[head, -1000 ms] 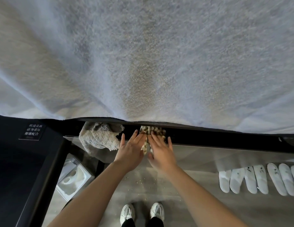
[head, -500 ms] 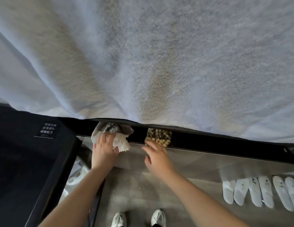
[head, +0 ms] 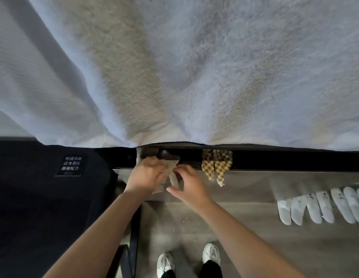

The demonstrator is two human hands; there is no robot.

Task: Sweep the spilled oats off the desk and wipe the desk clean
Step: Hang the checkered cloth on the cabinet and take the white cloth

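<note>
A crumpled grey cloth (head: 173, 171) hangs off a black rail (head: 274, 159) under a big white fabric. My left hand (head: 146, 175) grips the cloth from the left. My right hand (head: 187, 185) pinches its right edge with thumb and fingers. A yellow-and-brown checked cloth (head: 216, 167) hangs over the rail just right of my hands, untouched. The dark desk (head: 44, 207) lies at the left, with a small white-lettered label (head: 71, 165) on it. A few oat flakes (head: 174, 220) are scattered on the floor below my hands.
White fluffy fabric (head: 194, 67) fills the upper half of the view. Several white slippers (head: 319, 205) are lined up on the floor at the right. My white shoes (head: 186, 259) stand on the wooden floor (head: 274, 247) at the bottom.
Both hands left the checked cloth, which now hangs on the rail. My left hand took the grey cloth, then my right hand moved left onto it.
</note>
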